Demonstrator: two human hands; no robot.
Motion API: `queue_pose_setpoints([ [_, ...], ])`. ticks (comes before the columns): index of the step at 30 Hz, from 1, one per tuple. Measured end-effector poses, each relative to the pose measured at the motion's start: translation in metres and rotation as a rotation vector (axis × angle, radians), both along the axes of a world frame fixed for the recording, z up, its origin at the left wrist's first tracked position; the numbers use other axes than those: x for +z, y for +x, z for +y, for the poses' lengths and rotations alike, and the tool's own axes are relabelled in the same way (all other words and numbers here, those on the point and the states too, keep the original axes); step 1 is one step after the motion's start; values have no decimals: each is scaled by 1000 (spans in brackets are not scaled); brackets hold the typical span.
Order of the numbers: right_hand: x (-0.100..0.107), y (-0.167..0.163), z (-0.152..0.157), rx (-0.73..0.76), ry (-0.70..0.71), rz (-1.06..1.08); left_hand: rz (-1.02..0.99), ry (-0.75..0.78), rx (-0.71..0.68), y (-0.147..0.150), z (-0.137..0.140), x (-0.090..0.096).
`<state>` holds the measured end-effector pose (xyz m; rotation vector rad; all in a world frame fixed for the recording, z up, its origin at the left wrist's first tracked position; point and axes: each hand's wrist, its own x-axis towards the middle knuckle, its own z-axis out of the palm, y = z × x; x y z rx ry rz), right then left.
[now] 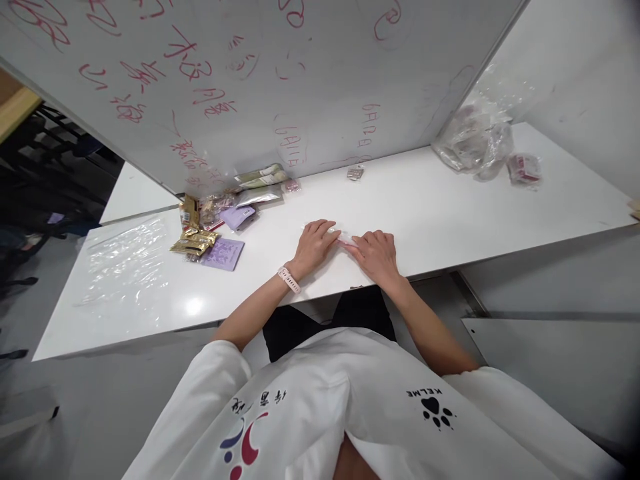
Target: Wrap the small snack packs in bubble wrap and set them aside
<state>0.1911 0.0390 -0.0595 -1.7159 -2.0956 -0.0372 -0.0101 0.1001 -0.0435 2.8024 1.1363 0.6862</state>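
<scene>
Between my two hands, low over the white table, is a small clear plastic packet (346, 237) with some pink at its lower edge; its contents are too small to make out. My left hand (315, 247), with a pale pink band at the wrist, is closed on its left end. On the right end my right hand (376, 255) is closed too, fingers bent down toward the tabletop. Fingers cover much of the packet.
To the left lie gold packets (195, 243), a purple packet (224, 254), silver pouches (260, 195) and a flat clear plastic sheet (127, 260). A whiteboard (320, 80) stands behind. At right are crumpled plastic bags (473, 143) and a red-and-white packet (524, 169).
</scene>
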Motion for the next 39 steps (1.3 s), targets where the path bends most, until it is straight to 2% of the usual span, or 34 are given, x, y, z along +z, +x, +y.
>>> queue_pose_setpoints([
  [4, -1, 13, 29, -91, -96, 179, 85, -1, 23, 14, 16, -3],
  [8, -7, 20, 45, -223, -103, 315, 167, -135, -38, 25, 27, -12],
  [12, -14, 16, 42, -126, -15, 328, 111, -247, -94, 24, 33, -20],
  [14, -16, 12, 37, -98, 2, 303, 38, -306, -55, 23, 36, -22],
  [19, -18, 7, 24, -83, 32, 149, -153, -488, 175, 25, 37, -23],
  [21, -18, 5, 22, -73, 41, 108, -281, -552, 270, 26, 29, -19],
  [24, -20, 3, 23, -91, 40, 97, -645, -685, 437, 26, 8, -11],
  [26, -20, 1, 24, -112, 23, 108, -937, -830, 540, 28, -6, -6],
  [28, -21, -1, 25, -129, 6, 135, -1184, -1007, 582, 33, -14, -3],
  [31, -19, -3, 25, -127, -5, 220, -1415, -1266, 522, 48, -14, -3],
  [33, -17, -3, 21, -90, -2, 293, -1473, -1363, 482, 59, -8, -4],
  [36, -13, 2, 12, -23, -22, 482, -1505, -1354, 432, 70, -4, -6],
  [39, -10, 12, 4, 8, -141, 863, -1513, -1336, 212, 76, -8, -6],
])
